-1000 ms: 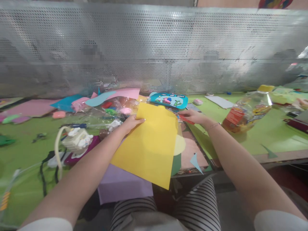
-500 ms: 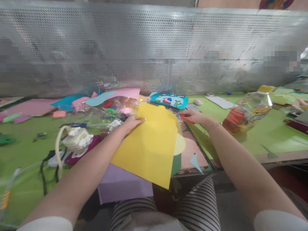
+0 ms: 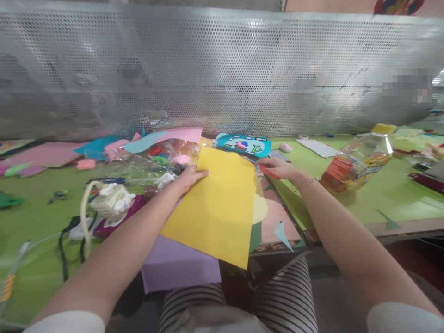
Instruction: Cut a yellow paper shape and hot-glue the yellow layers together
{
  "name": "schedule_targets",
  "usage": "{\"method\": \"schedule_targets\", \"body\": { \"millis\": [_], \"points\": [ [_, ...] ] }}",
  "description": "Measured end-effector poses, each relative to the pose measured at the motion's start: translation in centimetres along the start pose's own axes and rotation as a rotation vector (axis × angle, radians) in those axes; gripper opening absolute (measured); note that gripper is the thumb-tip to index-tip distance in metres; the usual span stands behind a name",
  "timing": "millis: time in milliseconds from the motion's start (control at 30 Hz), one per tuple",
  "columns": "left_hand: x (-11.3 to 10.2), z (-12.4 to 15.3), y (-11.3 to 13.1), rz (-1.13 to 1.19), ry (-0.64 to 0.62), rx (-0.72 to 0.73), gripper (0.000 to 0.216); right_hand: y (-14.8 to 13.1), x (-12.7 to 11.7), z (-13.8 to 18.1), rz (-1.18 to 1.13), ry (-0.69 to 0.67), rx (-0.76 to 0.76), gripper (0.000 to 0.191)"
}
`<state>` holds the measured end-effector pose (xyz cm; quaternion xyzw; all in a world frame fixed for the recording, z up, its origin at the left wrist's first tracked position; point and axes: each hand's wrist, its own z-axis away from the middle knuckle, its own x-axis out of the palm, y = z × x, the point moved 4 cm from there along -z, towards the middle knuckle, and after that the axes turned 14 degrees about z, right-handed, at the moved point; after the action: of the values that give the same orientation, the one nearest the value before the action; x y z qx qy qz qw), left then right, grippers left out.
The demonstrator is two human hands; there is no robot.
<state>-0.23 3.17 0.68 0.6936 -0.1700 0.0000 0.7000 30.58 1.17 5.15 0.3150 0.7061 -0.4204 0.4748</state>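
My left hand (image 3: 192, 179) pinches the left edge of a yellow sheet of paper (image 3: 217, 208), its thumb lying on top. The sheet is held up at a slant, and its lower corner hangs past the table's front edge. My right hand (image 3: 279, 169) is closed around red-handled scissors (image 3: 268, 171) at the sheet's upper right side. The blades are blurred and mostly hidden. Beneath the yellow sheet, a purple sheet (image 3: 182, 266) sticks out over the table edge. Pale yellow (image 3: 260, 209) and dark green pieces (image 3: 255, 236) show from under its right side.
A tilted plastic bottle (image 3: 359, 159) with a yellow cap stands at right. At left, a white plug adapter (image 3: 113, 201) and cables lie near my forearm. Coloured paper and clear bags (image 3: 138, 162) fill the back left. A perforated metal screen (image 3: 222, 69) borders the table's far side.
The yellow sheet's lower corner has shifted slightly right and up. Both hands stay almost in place, still holding the paper and the scissors.
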Motion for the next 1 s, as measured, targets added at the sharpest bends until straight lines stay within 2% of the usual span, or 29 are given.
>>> {"method": "schedule_targets", "body": {
  "millis": [333,767,1000],
  "points": [
    [0.04,0.07,-0.03,-0.012,0.002,-0.016,0.045,0.06,0.03,-0.06,-0.008,-0.003,0.01,0.046],
    [0.11,0.21,0.1,-0.025,0.012,-0.02,0.044,-0.28,-0.1,0.15,0.02,-0.013,-0.009,0.038],
    [-0.06,-0.01,-0.01,-0.012,0.017,-0.003,0.043,-0.07,-0.06,0.01,-0.029,-0.023,0.051,0.042]
  ]
}}
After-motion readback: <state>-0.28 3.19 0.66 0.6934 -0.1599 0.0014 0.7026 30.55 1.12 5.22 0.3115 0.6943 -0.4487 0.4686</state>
